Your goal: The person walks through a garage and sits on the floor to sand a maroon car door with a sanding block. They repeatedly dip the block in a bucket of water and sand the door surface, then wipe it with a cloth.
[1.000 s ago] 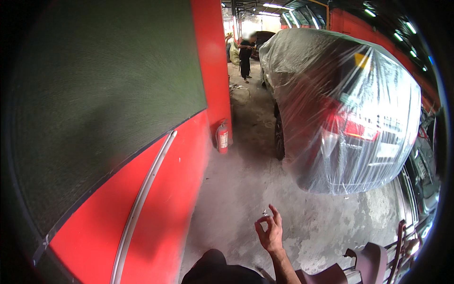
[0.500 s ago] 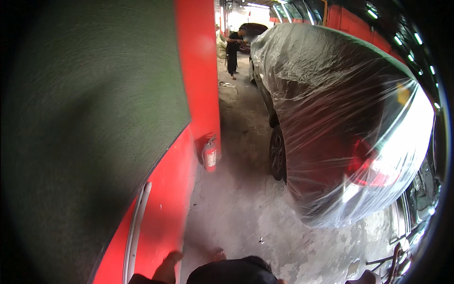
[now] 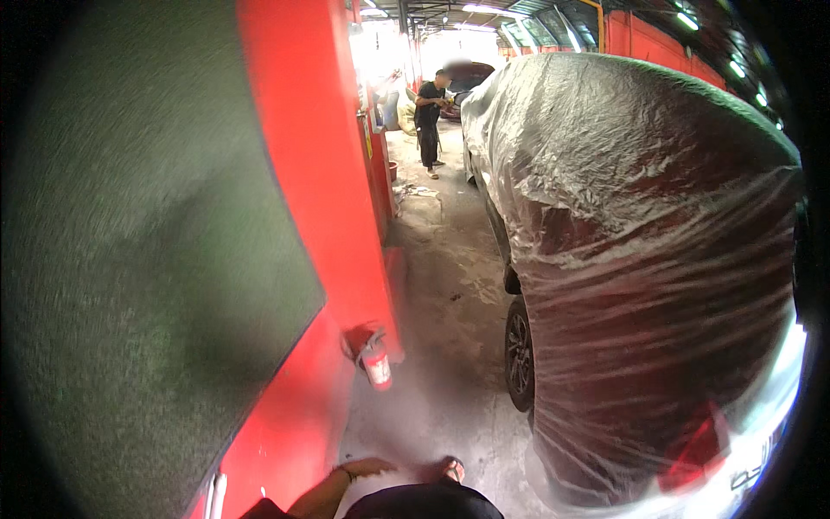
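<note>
Cannot tell spread from closed in the blurred left hand (image 3: 370,467), with right hand out of view and, ahead by the wall (image 3: 298,415), an extinguisher (image 3: 377,367), likely heavy and stiff, best gripped by its top handle (image 3: 374,338).

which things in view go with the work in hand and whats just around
With the hands:
left hand, nothing visibly held; right hand out of view
nearest in the picture: red wall, fire extinguisher

Just around:
car under plastic sheet
pale rail, lower left
person standing farther back
</note>
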{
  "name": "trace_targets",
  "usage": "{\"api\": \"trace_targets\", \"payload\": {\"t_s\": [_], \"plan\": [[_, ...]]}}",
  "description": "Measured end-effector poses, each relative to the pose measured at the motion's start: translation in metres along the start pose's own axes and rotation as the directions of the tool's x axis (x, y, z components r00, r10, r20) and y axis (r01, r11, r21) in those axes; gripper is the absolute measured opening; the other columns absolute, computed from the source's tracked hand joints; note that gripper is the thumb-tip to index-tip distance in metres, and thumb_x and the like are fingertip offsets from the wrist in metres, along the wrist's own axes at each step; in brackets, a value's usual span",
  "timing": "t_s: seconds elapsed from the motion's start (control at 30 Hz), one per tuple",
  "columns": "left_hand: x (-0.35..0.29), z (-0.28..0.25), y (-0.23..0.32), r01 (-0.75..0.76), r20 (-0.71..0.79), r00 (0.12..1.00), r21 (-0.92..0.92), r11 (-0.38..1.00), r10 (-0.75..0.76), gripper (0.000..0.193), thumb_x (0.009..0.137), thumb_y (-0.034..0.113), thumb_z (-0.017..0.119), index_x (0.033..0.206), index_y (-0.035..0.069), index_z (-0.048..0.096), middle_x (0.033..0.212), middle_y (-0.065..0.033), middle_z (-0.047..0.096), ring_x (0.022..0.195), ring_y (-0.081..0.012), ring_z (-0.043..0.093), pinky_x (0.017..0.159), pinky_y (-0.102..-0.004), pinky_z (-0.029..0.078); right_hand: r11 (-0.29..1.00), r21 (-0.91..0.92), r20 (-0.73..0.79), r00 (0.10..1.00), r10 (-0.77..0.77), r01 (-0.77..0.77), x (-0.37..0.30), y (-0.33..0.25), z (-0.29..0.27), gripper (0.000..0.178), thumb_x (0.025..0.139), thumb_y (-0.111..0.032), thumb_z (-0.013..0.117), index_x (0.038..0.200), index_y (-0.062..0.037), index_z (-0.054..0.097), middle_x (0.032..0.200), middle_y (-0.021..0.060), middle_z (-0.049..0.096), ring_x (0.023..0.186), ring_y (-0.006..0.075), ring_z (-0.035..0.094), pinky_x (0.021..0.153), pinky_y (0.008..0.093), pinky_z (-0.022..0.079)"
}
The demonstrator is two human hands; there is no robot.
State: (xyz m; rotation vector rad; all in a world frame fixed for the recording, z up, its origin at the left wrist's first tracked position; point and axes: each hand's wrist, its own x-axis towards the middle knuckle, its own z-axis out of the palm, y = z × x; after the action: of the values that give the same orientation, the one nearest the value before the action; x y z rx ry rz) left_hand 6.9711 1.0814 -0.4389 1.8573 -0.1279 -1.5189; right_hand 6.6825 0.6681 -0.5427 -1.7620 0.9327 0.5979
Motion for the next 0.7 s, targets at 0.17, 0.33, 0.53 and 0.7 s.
{"api": "trace_targets", "payload": {"t_s": [0.17, 0.33, 0.53, 0.7], "plan": [[-0.041, -0.033, 0.116, -0.303, -0.154, 0.934, 0.141, 0.942, 0.324, 0.056, 0.103, 0.056, 0.064, 0.128, 0.007, 0.075, 0.119, -0.0098, 0.076, 0.102, -0.0242, 0.068, 0.096, -0.0378, 0.052, 0.949, 0.314, 0.310, 0.941, -0.138, 0.036, 0.091, -0.124, -0.049, 0.051, 0.102, -0.047, 0.067, 0.122, 0.0002, 0.067, 0.123, 0.0170, 0.071, 0.127, 0.0419, 0.060, 0.112, 0.0555, 0.045], [0.017, -0.142, 0.156, -0.167, -0.453, 0.889, -0.193, 0.967, 0.063, 0.043, 0.097, 0.045, 0.077, 0.109, 0.003, 0.077, 0.097, -0.0065, 0.073, 0.086, -0.0149, 0.064, 0.078, -0.0324, 0.052, 0.969, -0.040, 0.707, 0.692, -0.146, 0.245, 0.195, -0.292, -0.102, 0.048, 0.110, -0.043, 0.063, 0.137, -0.0049, 0.069, 0.125, 0.0047, 0.074, 0.113, 0.0153, 0.066, 0.102, 0.0323, 0.051], [0.151, -0.296, 0.197, -0.322, -0.304, 0.928, -0.364, 0.874, 0.215, 0.042, 0.098, 0.042, 0.079, 0.112, 0.003, 0.076, 0.102, -0.0013, 0.072, 0.095, -0.0116, 0.062, 0.085, -0.0295, 0.050, 0.971, -0.130, 0.395, 0.909, -0.134, 0.200, 0.231, -0.508, -0.138, 0.044, 0.109, -0.040, 0.063, 0.137, -0.0055, 0.068, 0.124, 0.0119, 0.075, 0.113, 0.0189, 0.069, 0.100, 0.0332, 0.053], [0.290, -0.415, 0.347, -0.426, 0.029, 0.901, -0.128, 0.896, 0.432, 0.046, 0.096, 0.039, 0.078, 0.122, 0.001, 0.075, 0.115, -0.0092, 0.075, 0.107, -0.0182, 0.066, 0.100, -0.0357, 0.049, 0.595, -0.046, 0.280, 0.582, -0.763, 0.802, 0.362, -0.557, -0.158, 0.038, 0.101, -0.033, 0.068, 0.127, -0.0057, 0.071, 0.100, 0.0171, 0.075, 0.092, 0.0316, 0.072, 0.089, 0.0427, 0.055]]}}
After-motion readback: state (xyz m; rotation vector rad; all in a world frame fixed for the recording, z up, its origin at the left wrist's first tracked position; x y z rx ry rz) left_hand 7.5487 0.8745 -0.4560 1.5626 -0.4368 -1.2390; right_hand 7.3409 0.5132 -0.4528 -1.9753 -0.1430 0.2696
